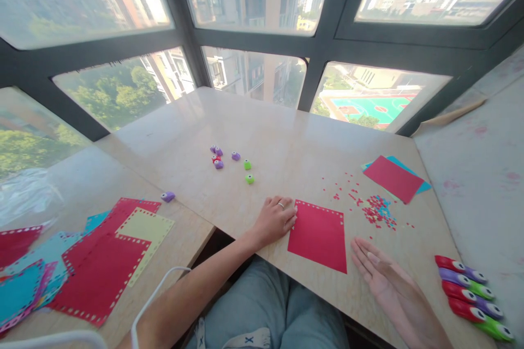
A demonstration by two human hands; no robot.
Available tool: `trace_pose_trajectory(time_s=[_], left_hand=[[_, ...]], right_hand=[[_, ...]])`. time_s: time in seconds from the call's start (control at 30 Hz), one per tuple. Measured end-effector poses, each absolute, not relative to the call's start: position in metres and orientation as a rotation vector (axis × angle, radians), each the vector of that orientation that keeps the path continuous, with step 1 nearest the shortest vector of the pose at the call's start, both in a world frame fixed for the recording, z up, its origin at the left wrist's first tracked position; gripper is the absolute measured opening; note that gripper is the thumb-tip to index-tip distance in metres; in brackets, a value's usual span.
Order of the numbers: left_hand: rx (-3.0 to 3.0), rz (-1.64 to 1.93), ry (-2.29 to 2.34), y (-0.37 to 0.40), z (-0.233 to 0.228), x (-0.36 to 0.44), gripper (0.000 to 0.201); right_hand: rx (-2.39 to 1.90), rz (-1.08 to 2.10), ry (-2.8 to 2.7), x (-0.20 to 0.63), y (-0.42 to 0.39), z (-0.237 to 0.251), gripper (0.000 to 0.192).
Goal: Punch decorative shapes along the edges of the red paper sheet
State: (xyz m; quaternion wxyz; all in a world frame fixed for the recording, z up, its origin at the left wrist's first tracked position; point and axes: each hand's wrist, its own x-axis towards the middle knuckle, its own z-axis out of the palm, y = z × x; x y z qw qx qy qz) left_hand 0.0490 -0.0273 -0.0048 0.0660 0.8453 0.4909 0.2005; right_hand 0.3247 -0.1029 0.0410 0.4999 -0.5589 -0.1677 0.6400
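A red sheet of paper (pixel 317 240) lies in front of me, with small punched holes along its top edge and at the upper corners. My left hand (pixel 277 219), a ring on one finger, rests at the sheet's left edge. Its fingers are curled, and whatever may be under them is hidden. To the right of the sheet, my right hand (pixel 380 272) is open, palm partly turned up, fingers stretched out and holding nothing. Red, blue and pale paper bits (pixel 376 211) lie scattered beyond it.
Several small craft punches (pixel 235 156) stand mid-table; one purple punch (pixel 167 196) sits left. Larger-looking punches (pixel 470 294) line the right side. Hole-edged sheets (pixel 106 267) overlap at left, beside a white cable (pixel 158 289). Uncut-looking sheets (pixel 393 177) lie back right, near the wall.
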Motion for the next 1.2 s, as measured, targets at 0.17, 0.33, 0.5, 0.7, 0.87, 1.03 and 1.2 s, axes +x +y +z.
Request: trace_pose_trajectory(time_s=[0.17, 0.33, 0.5, 0.7, 0.87, 1.03, 1.2], left_hand=[[2.548, 0.620, 1.482, -0.026, -0.008, 0.049, 0.023], [2.550, 0.602, 1.490, -0.026, -0.008, 0.049, 0.024], [2.503, 0.636, 1.488, -0.025, -0.008, 0.049, 0.024], [2.418, 0.655, 1.486, -0.023, -0.007, 0.049, 0.022], [2.334, 0.672, 1.473, -0.021, -0.003, 0.047, 0.020], [2.334, 0.674, 1.466, -0.021, -0.003, 0.047, 0.021], [2.342, 0.685, 1.467, -0.022, -0.002, 0.048, 0.022]], right_hand=[[-1.259, 1.690, -0.380, 0.322, -0.099, 0.038, 0.046], [-1.220, 1.702, -0.372, 0.313, -0.093, 0.038, 0.043], [-1.262, 1.632, -0.380, 0.320, -0.096, 0.045, 0.044], [-1.275, 1.666, -0.362, 0.332, -0.099, 0.052, 0.043], [-1.230, 1.786, -0.366, 0.324, -0.092, 0.049, 0.041], [-1.187, 1.815, -0.398, 0.318, -0.085, 0.043, 0.040], [-1.183, 1.810, -0.397, 0.318, -0.086, 0.040, 0.041]])
